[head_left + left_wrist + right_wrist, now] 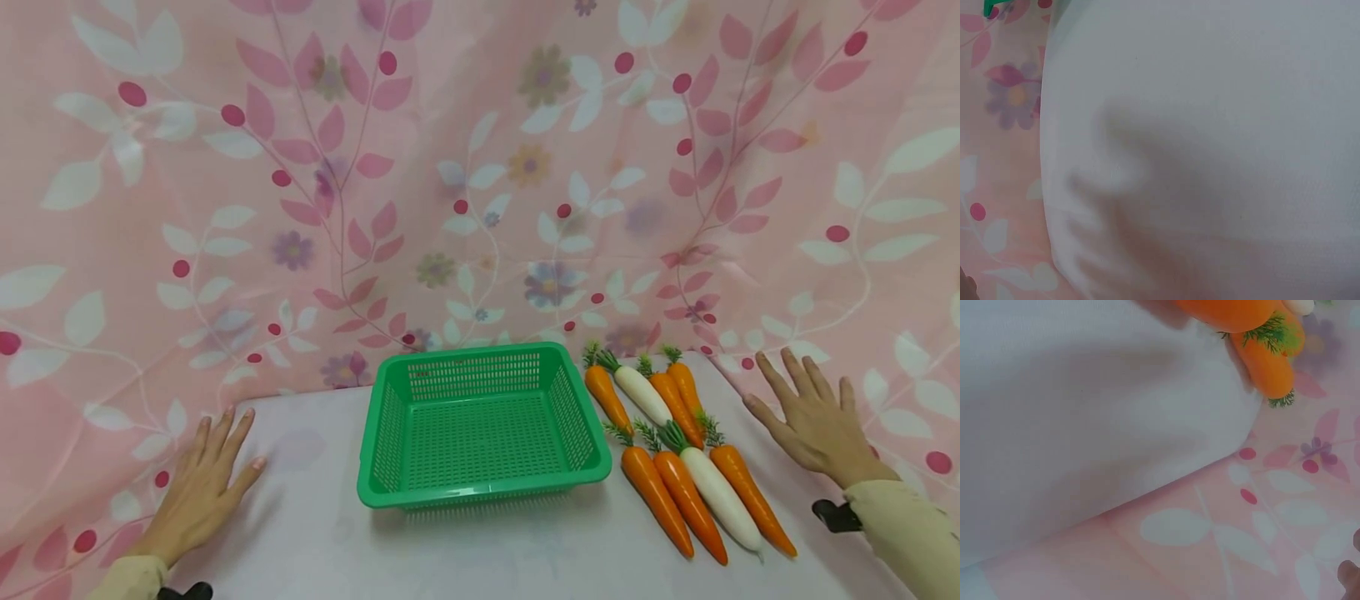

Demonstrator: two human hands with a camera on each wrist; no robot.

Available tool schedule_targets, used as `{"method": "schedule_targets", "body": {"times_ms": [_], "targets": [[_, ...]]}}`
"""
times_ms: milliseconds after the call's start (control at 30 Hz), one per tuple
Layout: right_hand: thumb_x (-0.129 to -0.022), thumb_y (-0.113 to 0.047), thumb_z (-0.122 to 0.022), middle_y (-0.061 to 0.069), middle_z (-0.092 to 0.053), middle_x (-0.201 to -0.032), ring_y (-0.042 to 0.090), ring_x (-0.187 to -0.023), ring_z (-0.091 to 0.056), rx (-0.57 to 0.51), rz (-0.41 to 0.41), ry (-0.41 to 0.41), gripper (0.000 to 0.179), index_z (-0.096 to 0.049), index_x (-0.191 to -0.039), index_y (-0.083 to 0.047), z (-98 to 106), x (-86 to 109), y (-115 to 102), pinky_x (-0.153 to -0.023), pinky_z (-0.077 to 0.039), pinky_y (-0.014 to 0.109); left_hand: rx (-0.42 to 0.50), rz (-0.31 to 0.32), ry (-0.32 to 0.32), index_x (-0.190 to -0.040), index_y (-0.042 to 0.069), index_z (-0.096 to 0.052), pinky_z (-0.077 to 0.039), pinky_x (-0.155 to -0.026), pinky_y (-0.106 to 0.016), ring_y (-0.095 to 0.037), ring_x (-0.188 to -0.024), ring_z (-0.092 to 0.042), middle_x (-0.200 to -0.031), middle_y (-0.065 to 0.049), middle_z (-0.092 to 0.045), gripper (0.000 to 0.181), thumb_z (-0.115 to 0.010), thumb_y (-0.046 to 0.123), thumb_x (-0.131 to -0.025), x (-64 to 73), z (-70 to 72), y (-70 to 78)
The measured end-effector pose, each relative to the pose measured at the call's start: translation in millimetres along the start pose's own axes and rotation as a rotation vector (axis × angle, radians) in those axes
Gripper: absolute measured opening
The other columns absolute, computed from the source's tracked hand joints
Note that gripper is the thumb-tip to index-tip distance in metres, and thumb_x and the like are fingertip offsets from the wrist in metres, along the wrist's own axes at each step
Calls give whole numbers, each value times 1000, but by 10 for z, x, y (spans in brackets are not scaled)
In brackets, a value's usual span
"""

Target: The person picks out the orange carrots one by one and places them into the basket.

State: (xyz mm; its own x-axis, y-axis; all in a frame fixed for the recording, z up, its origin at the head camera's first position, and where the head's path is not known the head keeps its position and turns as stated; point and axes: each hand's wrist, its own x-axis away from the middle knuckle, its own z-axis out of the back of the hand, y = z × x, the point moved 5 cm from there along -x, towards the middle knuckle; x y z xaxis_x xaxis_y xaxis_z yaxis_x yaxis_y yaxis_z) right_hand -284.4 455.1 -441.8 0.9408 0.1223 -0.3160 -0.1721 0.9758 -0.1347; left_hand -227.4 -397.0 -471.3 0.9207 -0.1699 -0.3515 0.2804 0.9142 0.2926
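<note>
A green plastic basket (487, 492) with slotted walls stands at the middle of the table, with nothing inside it. To its right lie several orange carrots (658, 500) with leafy tops and two white radishes (722, 498), in a back row and a front row. My left hand (201, 483) is raised over the table's left edge, fingers straight and spread, holding nothing; its shadow falls on the cloth in the left wrist view. My right hand (817, 421), also spread and holding nothing, hovers to the right of the carrots. In the right wrist view, fingertips (1350, 575) show at the lower right corner.
A white cloth (300, 483) covers the table. Behind it and at both sides hangs a pink curtain (480, 167) printed with leaves and flowers. The table's right edge runs close beside the carrots, and its back edge lies just behind the basket.
</note>
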Motion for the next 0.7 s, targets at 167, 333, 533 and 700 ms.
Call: {"method": "schedule_targets", "body": {"times_ms": [167, 333, 533, 700], "targets": [[-109, -51, -48, 29, -1, -175, 56, -159, 5, -2, 4, -34, 81, -7, -172, -21, -35, 14, -4, -115, 22, 77, -18, -2, -18, -173, 21, -12, 13, -123, -73, -51, -161, 11, -179, -12, 4, 77, -55, 35, -109, 28, -9, -27], [-109, -52, -47, 29, -2, -175, 57, -159, 4, 0, 0, -49, 82, -6, -172, -23, -47, 18, -10, -115, 23, 77, -34, -3, -29, -173, 22, -12, 16, -124, -70, -50, -162, 12, -180, -11, 5, 78, -54, 36, -109, 50, -26, -45], [-109, -52, -47, 29, -2, -175, 57, -159, 4, -1, -6, -57, 81, -5, -172, -24, -56, 21, -10, -115, 23, 77, -40, -13, -14, -173, 21, -13, 15, -125, -69, -50, -162, 10, -180, -12, 2, 78, -56, 35, -109, 54, -29, -54], [-109, -52, -47, 29, -2, -175, 58, -158, 3, -5, -14, -51, 81, -7, -172, -22, -55, 23, 3, -115, 23, 77, -38, -11, -20, -173, 22, -13, 14, -124, -72, -53, -161, 10, -180, -12, 2, 78, -56, 35, -109, 59, -34, -59]]}}
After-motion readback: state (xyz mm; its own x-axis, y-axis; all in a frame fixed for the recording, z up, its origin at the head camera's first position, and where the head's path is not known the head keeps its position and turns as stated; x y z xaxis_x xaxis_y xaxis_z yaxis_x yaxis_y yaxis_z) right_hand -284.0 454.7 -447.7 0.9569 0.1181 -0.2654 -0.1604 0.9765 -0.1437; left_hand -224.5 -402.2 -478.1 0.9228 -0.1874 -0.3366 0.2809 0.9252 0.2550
